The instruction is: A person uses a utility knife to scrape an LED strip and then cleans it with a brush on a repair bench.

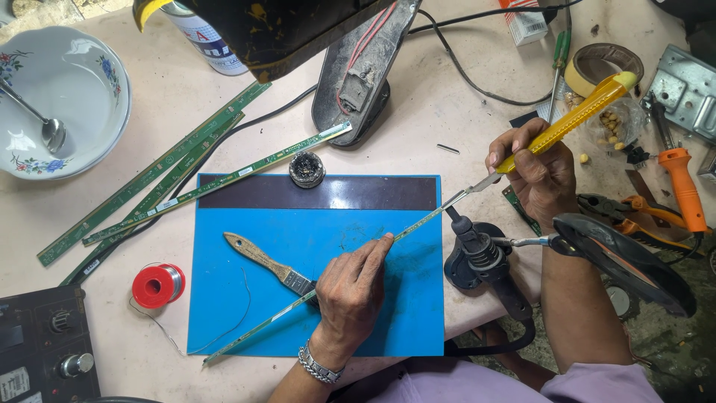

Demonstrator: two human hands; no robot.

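Note:
My left hand (pixel 352 287) presses down on a long thin green circuit strip (pixel 253 328) that lies diagonally across a blue work mat (pixel 298 224). The index finger reaches along the strip toward its upper right end. My right hand (pixel 538 175) grips a yellow utility knife (pixel 578 116), whose blade tip touches the strip's far end near the mat's right edge. A wooden-handled brush (pixel 261 259) lies on the mat just left of my left hand.
Several more green strips (pixel 149 183) lie left of the mat. A red solder spool (pixel 156 286), a white bowl with a spoon (pixel 63 101), a black hot-air handle (pixel 485 257), an orange screwdriver (pixel 682 186), pliers (pixel 634 209) and a tape roll (pixel 600 63) surround the mat.

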